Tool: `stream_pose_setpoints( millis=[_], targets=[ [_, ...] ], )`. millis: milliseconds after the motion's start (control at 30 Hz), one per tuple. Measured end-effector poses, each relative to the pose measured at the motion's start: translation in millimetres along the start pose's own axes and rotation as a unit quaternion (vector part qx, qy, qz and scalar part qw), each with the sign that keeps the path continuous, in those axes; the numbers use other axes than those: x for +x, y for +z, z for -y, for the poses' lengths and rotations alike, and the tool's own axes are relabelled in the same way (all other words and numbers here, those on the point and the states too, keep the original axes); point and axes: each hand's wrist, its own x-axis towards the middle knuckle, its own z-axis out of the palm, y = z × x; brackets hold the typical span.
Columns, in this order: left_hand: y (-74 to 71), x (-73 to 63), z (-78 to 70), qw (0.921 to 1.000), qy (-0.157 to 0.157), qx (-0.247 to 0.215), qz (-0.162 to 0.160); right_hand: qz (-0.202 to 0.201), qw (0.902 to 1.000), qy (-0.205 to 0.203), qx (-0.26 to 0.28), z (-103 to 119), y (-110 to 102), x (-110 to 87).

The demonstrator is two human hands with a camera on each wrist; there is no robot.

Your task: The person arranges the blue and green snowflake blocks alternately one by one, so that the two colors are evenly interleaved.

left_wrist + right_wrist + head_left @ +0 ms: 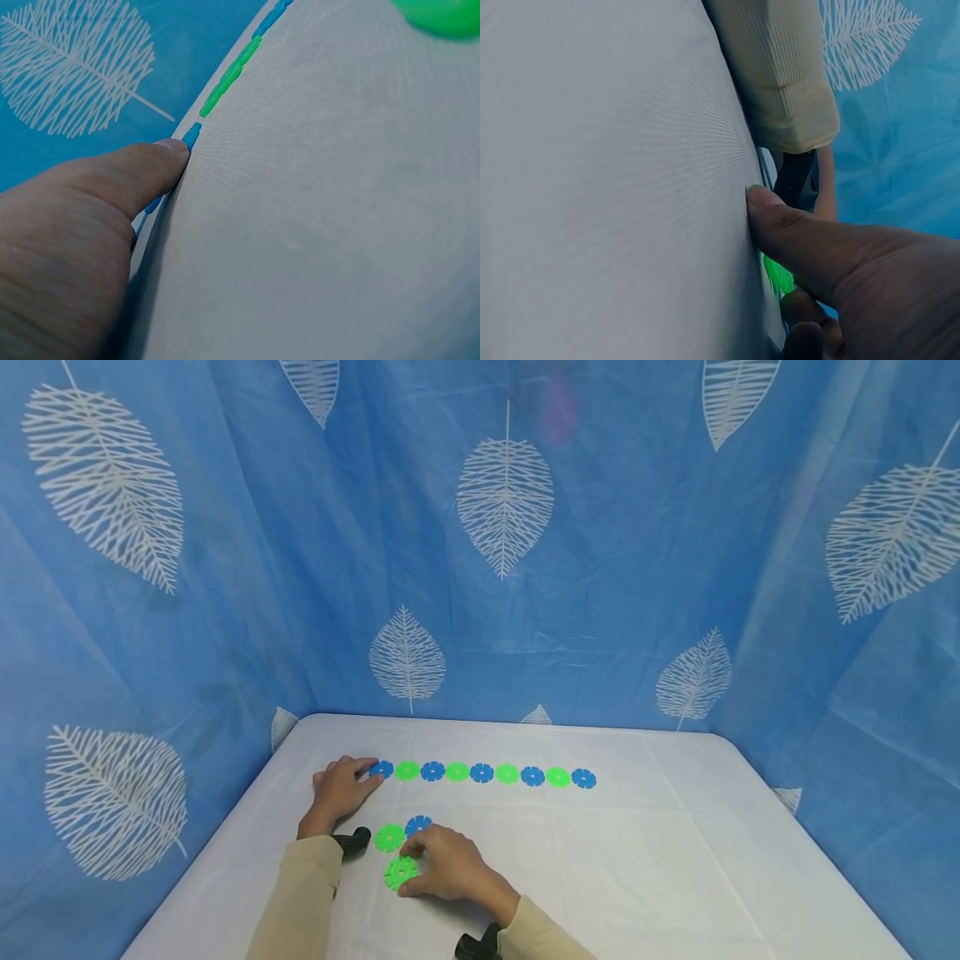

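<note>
At the left end of a row of flat notched plastic discs, my left hand (341,789) holds the end blue notched disc (383,769) between thumb and index finger. The left wrist view shows that thumb at the disc's edge. My right hand (450,864), closer to the front, pinches a green notched disc (400,873) by its edges. Just beyond it lie another green disc (389,837) and a blue disc (417,825), which the right hand partly covers. In the right wrist view the thumb and curled fingers hide most of the green.
Blue and green discs alternate along the row, from a green disc (407,771) to a blue disc (583,778) at its right end. The white tablecloth (675,860) covers the table. A blue curtain (600,568) with white leaves stands behind and at both sides.
</note>
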Motion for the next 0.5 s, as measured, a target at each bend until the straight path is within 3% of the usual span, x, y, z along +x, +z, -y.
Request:
stream_pose_setpoints(
  millis=[267, 500],
  targets=[
    [-3.3, -0.9, -4.6, 0.9999, -0.004, -0.011, -0.007, -0.006, 0.9997, -0.008, -0.023, 2.9, -1.7, -0.8],
    [-2.5, -1.7, -3.8, 0.9999, -0.006, -0.009, -0.007, -0.026, 0.9945, -0.063, -0.08, 1.3, 0.6, -0.2]
  ],
)
